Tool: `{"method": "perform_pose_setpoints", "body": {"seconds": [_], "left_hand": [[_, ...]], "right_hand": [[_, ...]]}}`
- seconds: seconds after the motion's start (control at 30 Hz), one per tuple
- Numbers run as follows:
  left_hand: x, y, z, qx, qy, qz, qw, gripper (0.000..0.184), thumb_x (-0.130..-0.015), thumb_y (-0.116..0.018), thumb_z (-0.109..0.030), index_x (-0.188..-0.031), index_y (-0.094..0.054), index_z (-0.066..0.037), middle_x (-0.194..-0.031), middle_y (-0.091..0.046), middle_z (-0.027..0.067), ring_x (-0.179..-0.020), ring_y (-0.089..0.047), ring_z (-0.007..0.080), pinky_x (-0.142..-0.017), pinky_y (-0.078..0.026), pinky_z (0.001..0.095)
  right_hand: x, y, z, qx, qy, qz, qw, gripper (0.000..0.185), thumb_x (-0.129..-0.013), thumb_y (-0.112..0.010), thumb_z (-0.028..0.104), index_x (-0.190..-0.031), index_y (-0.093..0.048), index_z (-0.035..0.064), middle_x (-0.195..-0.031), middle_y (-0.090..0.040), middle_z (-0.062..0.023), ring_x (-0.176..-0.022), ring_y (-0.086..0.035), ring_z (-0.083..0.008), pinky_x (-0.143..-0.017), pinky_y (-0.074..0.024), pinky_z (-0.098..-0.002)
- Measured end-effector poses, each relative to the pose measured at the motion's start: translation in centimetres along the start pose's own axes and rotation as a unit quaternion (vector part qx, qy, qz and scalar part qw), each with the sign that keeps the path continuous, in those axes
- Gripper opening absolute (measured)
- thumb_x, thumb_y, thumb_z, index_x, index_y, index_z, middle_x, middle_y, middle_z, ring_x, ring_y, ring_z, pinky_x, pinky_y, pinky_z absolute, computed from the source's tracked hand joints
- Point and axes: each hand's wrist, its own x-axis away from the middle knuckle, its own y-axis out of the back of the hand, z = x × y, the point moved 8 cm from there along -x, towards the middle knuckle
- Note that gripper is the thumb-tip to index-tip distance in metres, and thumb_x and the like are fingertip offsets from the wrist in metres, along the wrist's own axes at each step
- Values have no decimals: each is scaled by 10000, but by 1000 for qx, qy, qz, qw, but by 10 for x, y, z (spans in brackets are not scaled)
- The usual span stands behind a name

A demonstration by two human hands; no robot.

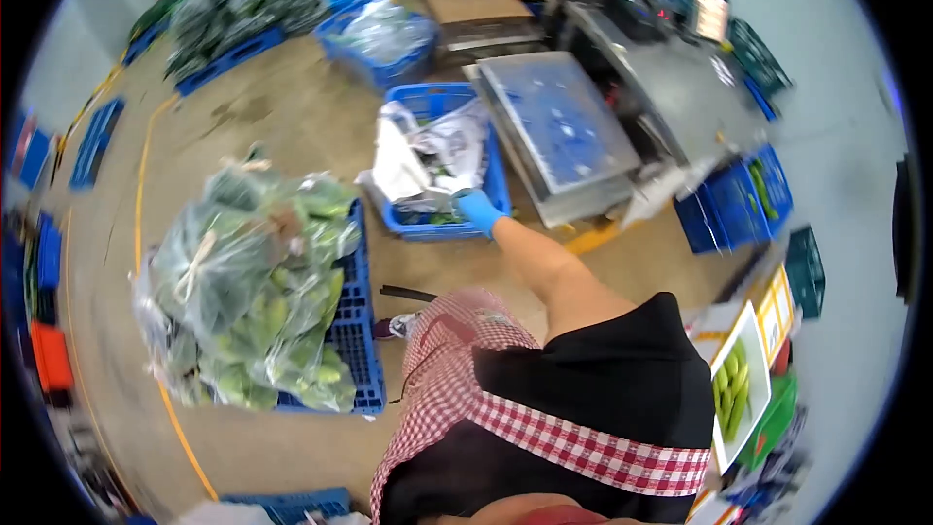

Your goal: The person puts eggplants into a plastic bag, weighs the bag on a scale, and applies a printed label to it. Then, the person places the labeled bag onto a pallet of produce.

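Note:
My right hand (477,211), in a blue glove, reaches down to the near right part of a blue plastic crate (499,170). Its fingers look bent and closed by a small white piece, which blur keeps me from naming. Inside the crate lie crumpled white printed sheets (398,157), with some green leaves (445,218) below them. One sheet sticks out over the left rim. My left hand is out of view.
Clear bags of leafy greens (258,282) are heaped on a blue pallet (358,350) to the left. A metal platform (564,122) stands right of the crate, beside a steel table (671,87). Farther right are a blue crate (714,217) and a white box of green vegetables (753,384).

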Motion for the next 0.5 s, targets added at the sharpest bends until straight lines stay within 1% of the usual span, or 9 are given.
{"method": "perform_pose_setpoints", "body": {"seconds": [0.1, 0.17, 0.2, 0.23, 0.27, 0.33, 0.4, 0.43, 0.5], "left_hand": [[-21, 7, -31, -39, -27, -12, 999, 397, -829, -483, -329, -1106, -524, -48, -1008, -578, 92, -1024, -468, 213, -885, -321, 324], [-34, -12, -61, -50, -60, 7, 997, 411, -829, -480, -346, -1116, -520, -54, -1024, -573, 90, -1062, -458, 219, -915, -307, 332], [-44, -33, -79, -54, -87, 27, 994, 418, -829, -478, -354, -1121, -518, -57, -1032, -571, 89, -1081, -454, 222, -930, -301, 336], [-48, -65, -96, -66, -114, 60, 989, 426, -829, -477, -363, -1126, -516, -60, -1040, -569, 87, -1100, -449, 225, -944, -294, 340], [-45, -99, -107, -73, -139, 89, 983, 433, -830, -475, -371, -1131, -515, -63, -1048, -566, 86, -1119, -444, 228, -959, -287, 344], [25, -195, -121, -147, -217, 140, 955, 373, -814, -546, -325, -1088, -542, -70, -972, -592, 79, -941, -548, 188, -792, -398, 283], [93, -275, -107, -167, -251, 184, 935, 282, -795, -595, -241, -1016, -575, -66, -838, -619, 44, -689, -575, 120, -557, -398, 199], [119, -311, -91, -221, -265, 210, 915, 277, -792, -599, -240, -996, -581, -54, -800, -618, 36, -657, -548, 104, -540, -387, 212], [109, -360, -35, -210, -227, 272, 911, 252, -802, -585, -216, -989, -584, -49, -798, -616, 54, -648, -548, 131, -552, -406, 237]], "right_hand": [[146, 162, 1, 250, -42, -95, 963, 221, -746, -486, 149, -891, -614, 41, -854, -607, -210, -792, -590, -354, -698, -460, -426], [229, 227, -133, 311, -191, -93, 926, 261, -782, -426, 153, -915, -608, 21, -910, -596, -222, -835, -575, -367, -740, -457, -432], [281, 246, -168, 400, -182, -56, 897, 268, -799, -406, 129, -931, -614, 25, -947, -596, -210, -853, -578, -355, -756, -458, -420], [333, 266, -204, 368, -111, -162, 909, 279, -807, -391, 88, -952, -625, 47, -980, -602, -182, -865, -591, -328, -771, -464, -396], [379, 271, -302, 423, -270, 3, 865, 276, -814, -424, 142, -987, -624, 63, -1052, -584, -165, -923, -587, -288, -777, -468, -387], [483, 260, -309, 447, -363, 292, 764, 326, -736, -562, 257, -1021, -627, 113, -1087, -573, -164, -990, -569, -262, -821, -455, -387], [523, 243, -366, 364, -349, 332, 797, 299, -740, -571, 257, -990, -645, 112, -1141, -554, -125, -1046, -533, -284, -880, -416, -409], [543, 230, -424, 321, -340, 350, 812, 286, -741, -576, 258, -975, -655, 112, -1167, -544, -106, -1074, -515, -294, -909, -397, -420], [515, 265, -413, 413, -267, 319, 810, 279, -760, -553, 279, -943, -641, 88, -1024, -595, -139, -929, -573, -317, -815, -442, -420]]}}
